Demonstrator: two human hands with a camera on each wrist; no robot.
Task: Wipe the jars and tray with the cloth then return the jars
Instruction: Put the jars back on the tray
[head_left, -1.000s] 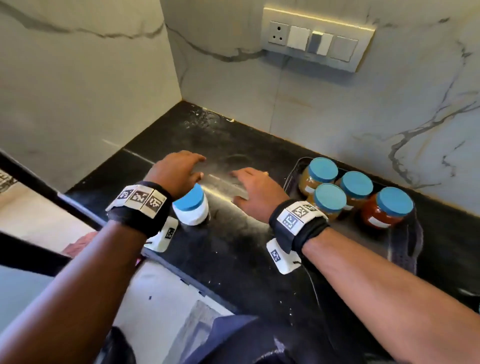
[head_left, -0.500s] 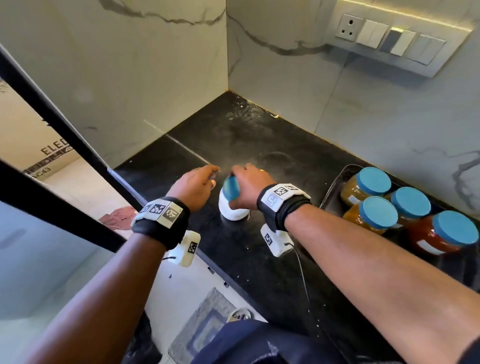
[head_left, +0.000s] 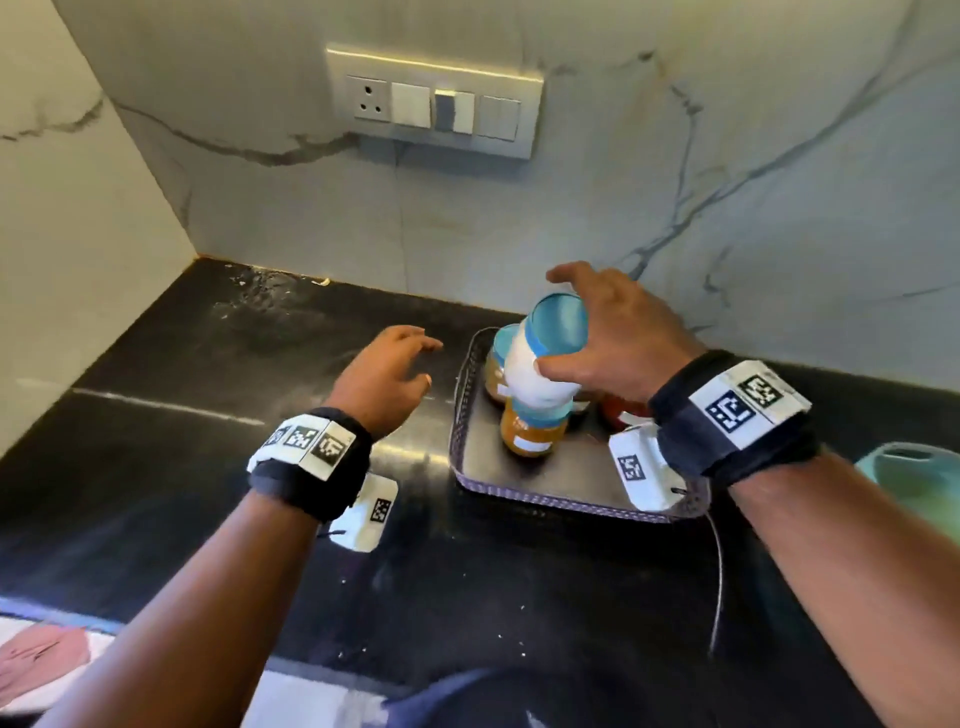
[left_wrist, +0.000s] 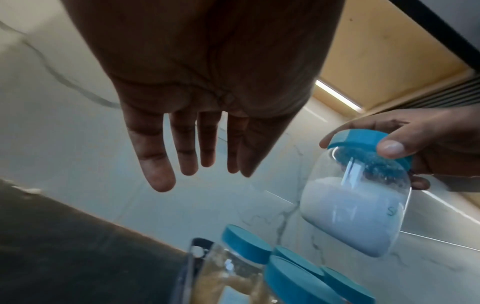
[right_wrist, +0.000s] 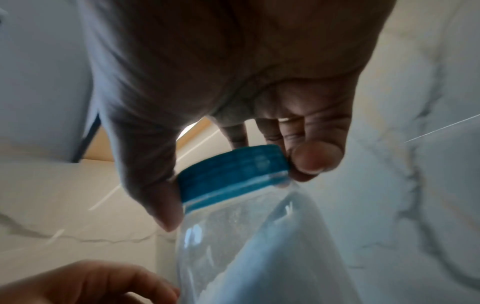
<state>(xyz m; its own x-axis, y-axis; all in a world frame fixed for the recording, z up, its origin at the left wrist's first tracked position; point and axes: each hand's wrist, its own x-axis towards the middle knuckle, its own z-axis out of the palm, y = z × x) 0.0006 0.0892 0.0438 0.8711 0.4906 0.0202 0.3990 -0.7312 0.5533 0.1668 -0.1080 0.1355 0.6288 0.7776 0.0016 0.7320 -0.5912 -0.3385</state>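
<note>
My right hand (head_left: 597, 338) holds the white-powder jar (head_left: 535, 369) by its blue lid (right_wrist: 231, 174), tilted, in the air over the left part of the dark tray (head_left: 524, 478). In the left wrist view the same jar (left_wrist: 355, 207) hangs above several blue-lidded jars (left_wrist: 293, 275). An amber jar (head_left: 530, 434) stands on the tray right below it; other jars behind are mostly hidden by jar and hand. My left hand (head_left: 389, 374) hovers just left of the tray, its fingers (left_wrist: 161, 156) straight and empty. No cloth shows.
Black counter (head_left: 208, 415) meets marble walls at the back and left, with a switch plate (head_left: 434, 109) above. A pale green object (head_left: 919, 493) sits at the right edge. A thin cable (head_left: 719, 571) runs from the tray's front right corner.
My right hand has lifted the white jar off the counter and carried it right, over the tray. My left hand has let go and followed beside the tray.
</note>
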